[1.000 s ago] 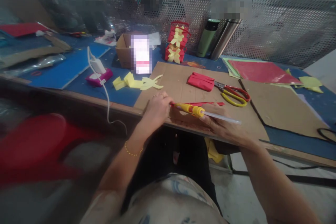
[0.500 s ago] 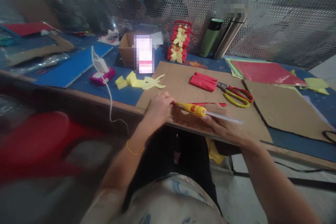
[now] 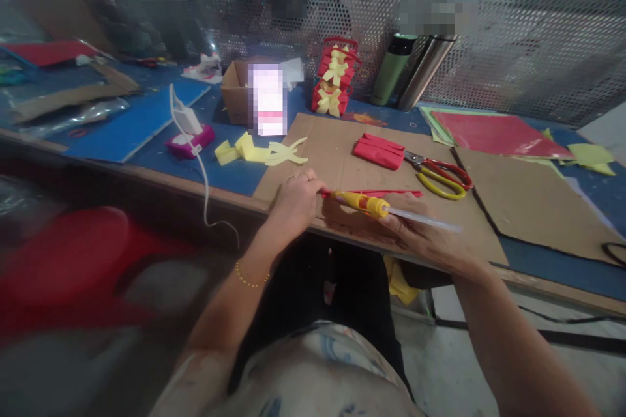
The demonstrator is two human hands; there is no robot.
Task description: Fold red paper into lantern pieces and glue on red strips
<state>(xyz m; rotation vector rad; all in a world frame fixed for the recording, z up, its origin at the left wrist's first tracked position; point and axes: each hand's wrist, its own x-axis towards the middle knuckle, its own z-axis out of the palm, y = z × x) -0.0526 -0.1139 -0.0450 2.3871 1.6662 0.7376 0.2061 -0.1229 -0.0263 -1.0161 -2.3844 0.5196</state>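
Observation:
My right hand (image 3: pixel 413 228) grips a yellow hot glue gun (image 3: pixel 359 202), with a clear glue stick (image 3: pixel 425 217) poking out of its rear. The gun's nozzle points left, towards my left hand (image 3: pixel 299 199). Between the fingers of my left hand is the left end of a thin red strip (image 3: pixel 401 193), which runs rightward behind the gun. Beyond the strip, a folded red paper piece (image 3: pixel 379 151) lies on a cardboard sheet (image 3: pixel 327 143). Scissors (image 3: pixel 443 177) with red and yellow handles rest against it.
Yellow paper cutouts (image 3: pixel 249 150) and a purple power adapter (image 3: pixel 190 142) with a white cable lie to the left. Behind stand a blurred bright phone (image 3: pixel 268 101), red boxes with yellow bows (image 3: pixel 335 78), a green bottle (image 3: pixel 391 71) and a steel flask (image 3: pixel 428 71). Red sheets (image 3: pixel 493 133) lie right.
The glue gun and my right hand have shifted slightly to the right along the red strip. My left hand stays in place, holding the strip's end.

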